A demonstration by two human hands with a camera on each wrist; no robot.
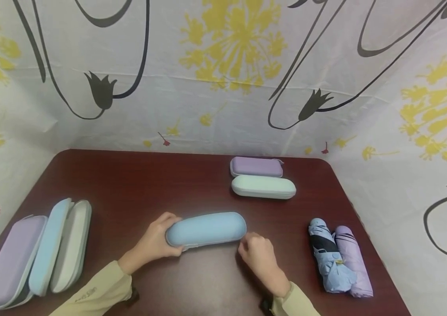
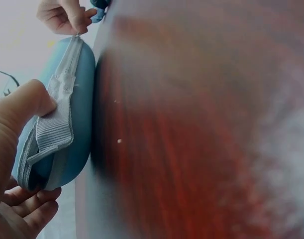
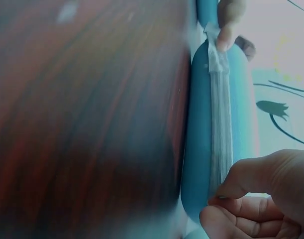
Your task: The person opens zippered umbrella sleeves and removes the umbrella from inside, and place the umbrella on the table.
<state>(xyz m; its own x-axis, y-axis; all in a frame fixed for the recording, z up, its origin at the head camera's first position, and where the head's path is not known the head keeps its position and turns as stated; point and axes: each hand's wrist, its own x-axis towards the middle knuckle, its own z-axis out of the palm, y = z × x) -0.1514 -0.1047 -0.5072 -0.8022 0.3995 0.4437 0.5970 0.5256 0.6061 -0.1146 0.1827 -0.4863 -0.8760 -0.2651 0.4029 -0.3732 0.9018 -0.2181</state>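
A light blue zippered case [image 1: 207, 229] lies at the middle of the dark red table [image 1: 148, 184]. My left hand [image 1: 159, 239] grips its left end; in the left wrist view the thumb of that hand [image 2: 17, 119] presses on the grey fabric strap [image 2: 56, 117] and the fingers curl round the far side. At the right end, my right hand [image 1: 261, 259] pinches something small at the end of the zipper, as the right wrist view shows with thumb and finger [image 3: 261, 199] together on the zipper band [image 3: 221, 129].
Purple [image 1: 14, 261], blue [image 1: 51, 245] and grey-white [image 1: 72, 245] cases stand at the left. A purple case [image 1: 257, 166] and a pale green case [image 1: 264, 187] lie at the back right. Folded blue [image 1: 332, 263] and purple [image 1: 353, 263] umbrellas lie at the right edge.
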